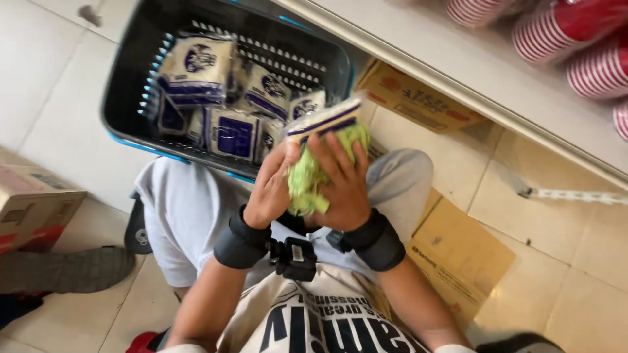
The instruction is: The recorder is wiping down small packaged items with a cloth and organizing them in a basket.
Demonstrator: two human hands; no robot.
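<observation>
Head view: the person sits on the tiled floor (59,85) with a dark shopping basket (127,78) resting against the knees. Both hands meet in front of the chest. The left hand (269,189) and the right hand (345,186) press together around a packet of green sponges (307,176) with a white and purple label, held just above the near rim of the basket. The fingers of both hands are curled closed on the packet, the right fingers (330,157) spread over its front. Each wrist wears a black band.

Inside the basket lie several more white and purple packets (196,65), piled loosely against the far wall and the middle. By the look of it one packet is out of the basket and in hand, while most are in there yet.

Flattened cardboard (458,255) lies under the right leg, a brown carton (418,98) sits below a shelf (471,65), and stacks of red paper cups (589,39) stand on it. Another carton (33,202) is at the left.
</observation>
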